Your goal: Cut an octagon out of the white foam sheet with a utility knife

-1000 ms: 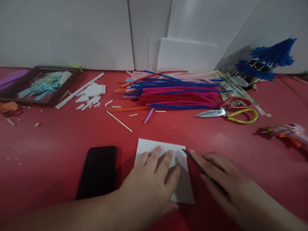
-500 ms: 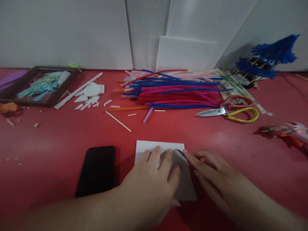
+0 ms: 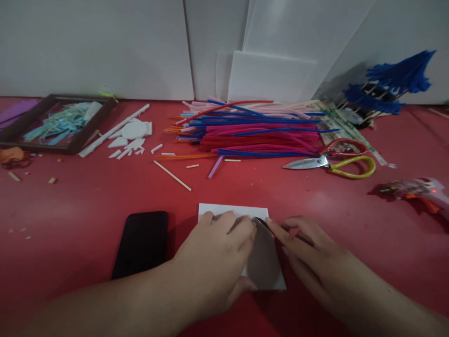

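A small white board (image 3: 233, 208) lies on the red table, its right part grey in shade. My left hand (image 3: 213, 262) covers its left and middle, fingers bent over it and thumb near its lower edge; the fingertips are partly hidden. At the upper right of the board is a small dark curved patch (image 3: 262, 223) that I cannot make out. My right hand (image 3: 315, 257) lies along the right side, index fingertip touching the board's edge by that patch, other fingers loosely apart. Left of my left hand lies a black phone (image 3: 141, 243), partly under the forearm.
Behind lie a pile of coloured pipe cleaners (image 3: 259, 133), scissors (image 3: 328, 161) with red and yellow handles, and white scraps (image 3: 131, 133). A brown frame (image 3: 75, 146) stands left, a glue gun (image 3: 414, 191) right, and a blue-roofed model (image 3: 396, 79) back right.
My left hand's fingers have drawn in and bent, and its thumb has moved down toward the board's lower edge. My right hand stays at the right edge.
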Demonstrator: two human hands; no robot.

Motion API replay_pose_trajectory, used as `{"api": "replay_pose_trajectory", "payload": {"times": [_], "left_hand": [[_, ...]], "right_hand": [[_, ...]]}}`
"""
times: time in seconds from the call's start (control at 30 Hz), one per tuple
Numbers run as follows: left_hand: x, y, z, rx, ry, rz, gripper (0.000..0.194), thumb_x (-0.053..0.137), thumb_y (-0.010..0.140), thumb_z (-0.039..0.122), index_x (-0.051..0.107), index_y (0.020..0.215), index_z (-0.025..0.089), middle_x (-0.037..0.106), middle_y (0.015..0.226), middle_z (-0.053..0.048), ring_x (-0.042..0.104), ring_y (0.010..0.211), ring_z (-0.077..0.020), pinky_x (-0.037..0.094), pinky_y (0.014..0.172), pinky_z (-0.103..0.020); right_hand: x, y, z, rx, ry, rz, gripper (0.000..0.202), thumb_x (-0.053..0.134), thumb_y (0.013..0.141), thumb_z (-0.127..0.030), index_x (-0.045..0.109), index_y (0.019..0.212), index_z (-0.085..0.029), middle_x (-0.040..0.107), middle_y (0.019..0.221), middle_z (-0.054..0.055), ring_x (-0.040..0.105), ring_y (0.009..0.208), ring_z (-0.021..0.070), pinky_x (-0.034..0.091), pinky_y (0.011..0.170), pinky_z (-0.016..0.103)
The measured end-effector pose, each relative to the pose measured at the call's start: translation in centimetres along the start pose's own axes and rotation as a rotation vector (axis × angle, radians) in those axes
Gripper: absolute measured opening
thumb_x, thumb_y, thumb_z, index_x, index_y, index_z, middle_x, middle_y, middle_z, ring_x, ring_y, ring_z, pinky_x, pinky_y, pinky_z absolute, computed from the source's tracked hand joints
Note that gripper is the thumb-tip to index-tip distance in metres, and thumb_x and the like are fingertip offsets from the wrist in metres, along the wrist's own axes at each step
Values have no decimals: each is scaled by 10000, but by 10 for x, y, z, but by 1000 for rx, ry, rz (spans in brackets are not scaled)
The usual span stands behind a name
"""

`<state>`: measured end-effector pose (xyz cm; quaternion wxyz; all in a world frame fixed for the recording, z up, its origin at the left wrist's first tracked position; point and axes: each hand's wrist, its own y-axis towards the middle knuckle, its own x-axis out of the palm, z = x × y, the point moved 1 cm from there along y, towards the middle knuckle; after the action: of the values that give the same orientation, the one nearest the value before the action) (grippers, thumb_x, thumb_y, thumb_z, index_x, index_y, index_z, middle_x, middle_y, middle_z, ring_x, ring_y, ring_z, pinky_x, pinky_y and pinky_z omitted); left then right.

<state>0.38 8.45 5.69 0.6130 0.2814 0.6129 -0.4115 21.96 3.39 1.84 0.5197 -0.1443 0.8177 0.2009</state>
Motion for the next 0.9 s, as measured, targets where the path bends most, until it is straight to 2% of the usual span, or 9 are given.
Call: {"api": "replay_pose_trajectory", "payload": {"times": [0.07, 0.17, 0.33, 0.43, 0.57, 0.67, 0.8, 0.9], "left_hand": [[-1, 0, 0, -15, -8, -19, 680, 677, 909, 585, 576, 1365, 90, 634, 1391, -152, 608, 1140, -343, 557, 810, -487], [-2, 0, 1, -24, -12, -26, 665, 688, 902, 582, 583, 1357, 108, 633, 1393, -144, 605, 1131, -345, 550, 806, -488], [-2, 1, 0, -27, -10, -19, 680, 711, 882, 584, 582, 1360, 118, 634, 1390, -136, 597, 1133, -347, 546, 807, -485], [-3, 2, 0, -31, -14, -27, 687, 716, 878, 569, 570, 1371, 112, 634, 1388, -133, 592, 1133, -345, 546, 816, -489], [-4, 3, 1, -35, -23, -49, 659, 701, 889, 522, 554, 1383, 111, 627, 1394, -130, 589, 1131, -350, 552, 799, -495], [-3, 2, 1, -31, -17, -40, 624, 701, 888, 501, 570, 1360, 115, 625, 1395, -125, 584, 1143, -352, 552, 802, -496], [-3, 2, 1, -33, -17, -46, 591, 702, 884, 502, 600, 1325, 122, 626, 1395, -125, 581, 1158, -357, 553, 811, -496], [-4, 2, 1, -34, -21, -65, 571, 687, 894, 493, 606, 1320, 123, 621, 1404, -130, 582, 1164, -359, 554, 814, -497]], "right_hand": [[2, -2, 1, 23, -12, 26, 527, 347, 960, -83, 626, 1399, -168, 668, 1020, 119, 725, 820, 179, 629, 627, 254], [0, -2, 1, 26, -52, -19, 504, 364, 975, -105, 614, 1409, -164, 677, 1031, 126, 724, 804, 186, 637, 614, 269], [-6, 2, -4, -44, -120, -65, 559, 376, 916, -58, 587, 1428, -128, 680, 930, 105, 710, 744, 186, 620, 563, 249], [-6, 2, -8, -74, -198, -56, 538, 393, 883, -35, 611, 1374, -59, 671, 852, 94, 657, 591, 162, 563, 448, 225], [-5, 0, -11, -69, -277, -155, 586, 392, 825, 15, 637, 1352, -60, 703, 883, 112, 530, 428, 116, 442, 331, 223], [-7, 0, -12, -95, -279, -175, 584, 401, 804, 26, 643, 1331, -42, 711, 896, 122, 518, 424, 112, 411, 320, 225], [-11, 1, -12, -96, -252, -101, 561, 415, 818, 2, 625, 1332, -77, 696, 856, 93, 628, 570, 146, 444, 357, 192], [-9, -3, -12, -53, -235, -130, 575, 405, 822, -13, 609, 1354, -87, 689, 859, 82, 567, 481, 122, 432, 338, 210]]}}
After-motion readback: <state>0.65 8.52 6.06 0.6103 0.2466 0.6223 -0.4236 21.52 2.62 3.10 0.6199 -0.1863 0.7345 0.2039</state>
